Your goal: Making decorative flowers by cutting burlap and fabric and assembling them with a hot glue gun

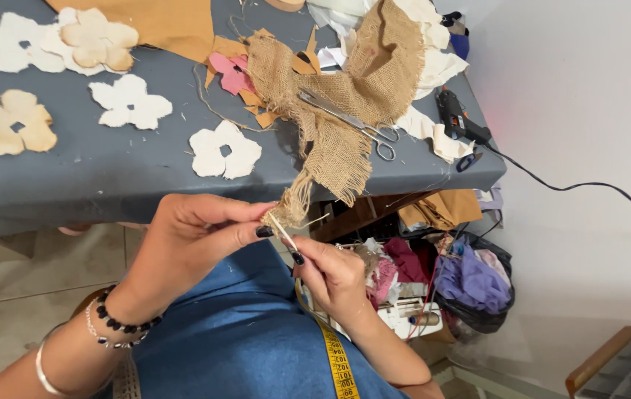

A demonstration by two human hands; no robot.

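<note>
From the head camera we look down at two hands. We see the left hand (197, 233) pinching the frayed end of a brown burlap piece (345, 96); its fingers are closed tight on the cloth. The right hand (330, 277) pinches a thin pale stick (283, 231) at that same frayed end, fingers closed on it. The burlap hangs down off the edge of the gray table (94, 177). Scissors (356, 125) lie on the burlap. White cloth flowers (224, 150) lie on the table. A black glue gun (457, 118) sits by the table's right edge. A yellow measuring tape (337, 366) hangs over the blue apron (249, 340).
</note>
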